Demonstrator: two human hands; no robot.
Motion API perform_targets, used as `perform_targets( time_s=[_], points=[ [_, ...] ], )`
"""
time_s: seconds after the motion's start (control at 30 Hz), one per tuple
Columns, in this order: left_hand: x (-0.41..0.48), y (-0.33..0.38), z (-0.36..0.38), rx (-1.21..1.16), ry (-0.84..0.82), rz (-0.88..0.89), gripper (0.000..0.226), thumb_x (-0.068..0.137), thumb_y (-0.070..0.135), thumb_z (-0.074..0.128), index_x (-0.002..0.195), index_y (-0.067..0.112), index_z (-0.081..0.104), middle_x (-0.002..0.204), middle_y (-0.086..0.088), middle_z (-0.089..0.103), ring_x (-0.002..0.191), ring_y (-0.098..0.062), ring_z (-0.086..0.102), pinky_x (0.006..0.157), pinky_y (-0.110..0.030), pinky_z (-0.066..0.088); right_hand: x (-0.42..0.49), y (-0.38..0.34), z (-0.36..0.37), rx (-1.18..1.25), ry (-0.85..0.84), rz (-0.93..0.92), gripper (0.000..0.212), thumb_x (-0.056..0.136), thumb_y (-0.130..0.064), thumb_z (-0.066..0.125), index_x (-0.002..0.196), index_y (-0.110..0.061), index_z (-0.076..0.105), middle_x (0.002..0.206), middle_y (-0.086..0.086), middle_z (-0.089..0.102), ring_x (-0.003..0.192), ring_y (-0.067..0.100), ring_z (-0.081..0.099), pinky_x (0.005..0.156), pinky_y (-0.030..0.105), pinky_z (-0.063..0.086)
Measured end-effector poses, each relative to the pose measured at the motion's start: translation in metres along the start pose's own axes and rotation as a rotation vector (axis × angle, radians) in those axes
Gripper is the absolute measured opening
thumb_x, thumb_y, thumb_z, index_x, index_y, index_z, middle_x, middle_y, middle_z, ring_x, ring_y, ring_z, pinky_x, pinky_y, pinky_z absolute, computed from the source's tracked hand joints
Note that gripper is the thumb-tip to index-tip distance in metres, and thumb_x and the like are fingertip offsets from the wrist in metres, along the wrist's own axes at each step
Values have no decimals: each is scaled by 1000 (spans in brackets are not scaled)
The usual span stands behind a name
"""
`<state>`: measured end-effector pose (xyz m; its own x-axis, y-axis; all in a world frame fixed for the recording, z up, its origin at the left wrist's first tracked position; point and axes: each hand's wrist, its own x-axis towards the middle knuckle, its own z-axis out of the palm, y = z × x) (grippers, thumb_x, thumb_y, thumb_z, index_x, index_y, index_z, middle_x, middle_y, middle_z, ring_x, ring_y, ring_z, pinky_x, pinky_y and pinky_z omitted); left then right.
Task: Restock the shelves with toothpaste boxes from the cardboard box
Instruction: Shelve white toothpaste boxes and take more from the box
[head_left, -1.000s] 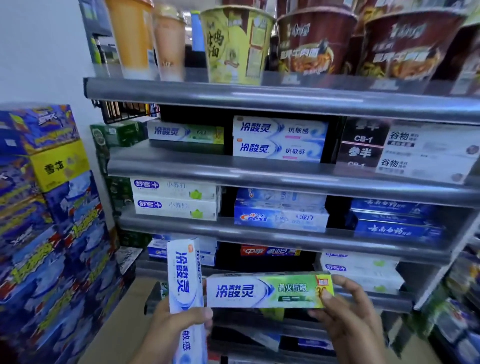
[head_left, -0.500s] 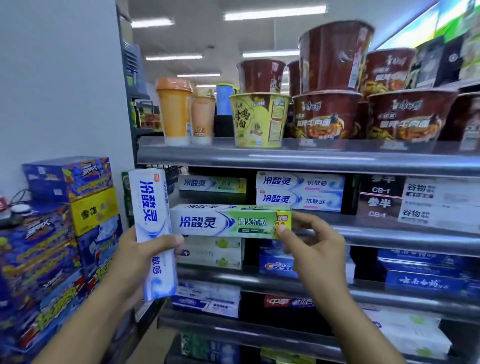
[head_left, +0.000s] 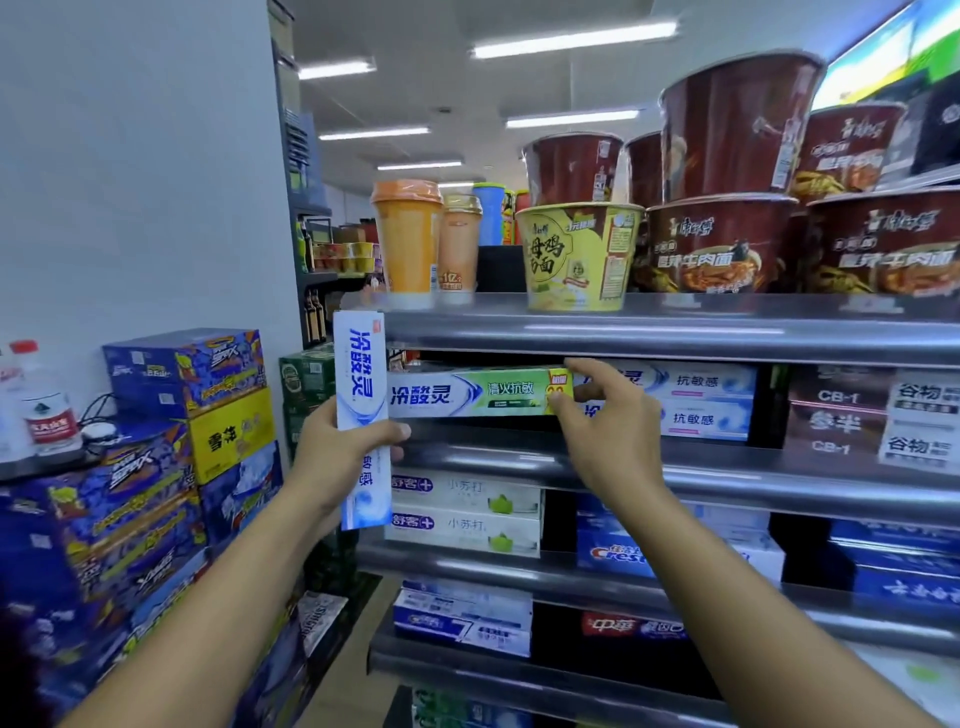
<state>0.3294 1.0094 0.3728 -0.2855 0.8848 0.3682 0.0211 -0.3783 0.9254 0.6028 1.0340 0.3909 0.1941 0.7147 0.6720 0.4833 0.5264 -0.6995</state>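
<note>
Green-white toothpaste box (head_left: 467, 393) level in right grip (head_left: 602, 421); blue-white box (head_left: 361, 364) upright in left grip (head_left: 340, 449)

Bright ceiling strip lights (head_left: 574, 37); wide-angle edge warp, slight blur.

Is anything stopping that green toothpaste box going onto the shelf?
Nothing visible does. The right hand holds the green box at the shelf opening; the left hand holds a blue box beside its left end, not behind it.
</note>
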Motion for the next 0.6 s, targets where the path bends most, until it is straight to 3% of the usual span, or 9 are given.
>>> perform_targets(
  time_s=[0.07, 0.13, 0.27, 0.4, 0.6],
  points=[
    [5, 0, 1, 15, -12, -12, 52, 60, 17, 87, 109, 14, 69, 93, -8, 78, 69, -29, 74, 60, -33, 57, 0, 0, 5, -15, 7, 0, 30, 94, -31, 70, 122, -38, 65, 92, -18, 64, 81, -21, 52, 57, 16, 37],
    [11, -1, 2, 30, -15, -17, 47, 64, 12, 89, 106, 14, 68, 92, -9, 77, 68, -28, 73, 60, -33, 56, 0, -1, 9, -38, 15, -4, 27, 93, -29, 70, 119, -37, 65, 88, -18, 64, 73, -7, 58, 56, 23, 42],
    [20, -6, 0, 80, -2, -3, 33, 74, 3, 85, 98, 18, 69, 86, -4, 78, 67, -24, 74, 57, -28, 57, 3, -2, 16, -186, -48, 26, 20, 94, -28, 67, 114, -32, 63, 83, -11, 66, 69, 3, 57, 52, 27, 41],
    [17, -11, -3, 83, 9, -47, 32, 63, 13, 85, 92, 16, 72, 85, -6, 79, 65, -23, 74, 57, -28, 57, -2, 0, 15, -363, -195, 58, 20, 94, -28, 60, 114, -29, 60, 70, -2, 64, 62, 20, 60, 51, 29, 41],
    [10, -7, -3, 45, 11, -82, 41, 57, 19, 83, 96, 15, 72, 85, -6, 79, 67, -26, 74, 62, -35, 58, -11, -7, 8, -384, -214, 36, 33, 95, -29, 59, 128, -28, 57, 88, 1, 71, 71, 24, 63, 62, 37, 55]
  ],
)
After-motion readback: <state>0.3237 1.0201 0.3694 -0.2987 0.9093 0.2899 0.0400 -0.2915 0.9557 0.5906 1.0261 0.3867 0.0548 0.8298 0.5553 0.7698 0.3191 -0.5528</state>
